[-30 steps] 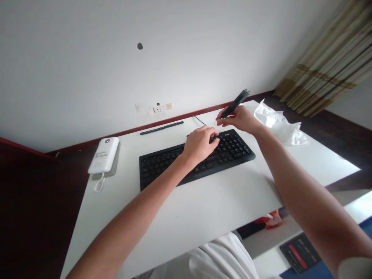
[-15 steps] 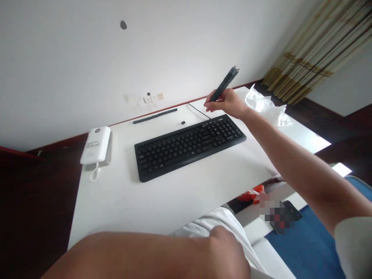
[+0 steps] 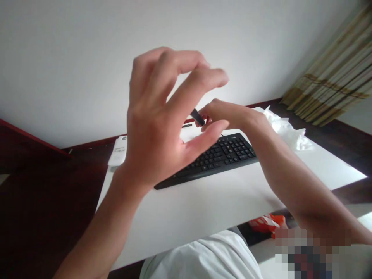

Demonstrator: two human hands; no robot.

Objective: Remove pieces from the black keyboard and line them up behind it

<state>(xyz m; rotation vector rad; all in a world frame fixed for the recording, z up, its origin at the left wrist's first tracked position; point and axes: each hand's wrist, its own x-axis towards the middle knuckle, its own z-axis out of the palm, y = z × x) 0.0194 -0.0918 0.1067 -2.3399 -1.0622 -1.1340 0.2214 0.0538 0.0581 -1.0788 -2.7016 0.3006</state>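
Note:
My left hand [image 3: 155, 120] is raised close to the camera, fingers curved and thumb spread away from them, with nothing in its grasp. Behind its thumb and forefinger, my right hand [image 3: 216, 112] is closed on a slim dark stick-like tool [image 3: 197, 116], now mostly hidden. That hand hovers over the back part of the white desk [image 3: 203, 201], just beyond a black keyboard [image 3: 223, 153]. My left hand and wrist cover the keyboard's left part. At the desk's back edge, a short end of a dark segmented strip [image 3: 187, 125] shows.
A white power bank [image 3: 117, 151] lies at the desk's left side, partly behind my left hand. Crumpled clear plastic [image 3: 286, 130] rests at the back right. Below the front edge is an orange-red packet [image 3: 266, 224]. A wall and curtain [image 3: 334, 83] stand behind.
My left hand has risen from low by my lap to in front of my right hand, opening out. The tool in my right hand has tilted over to the left. The camera view has shifted.

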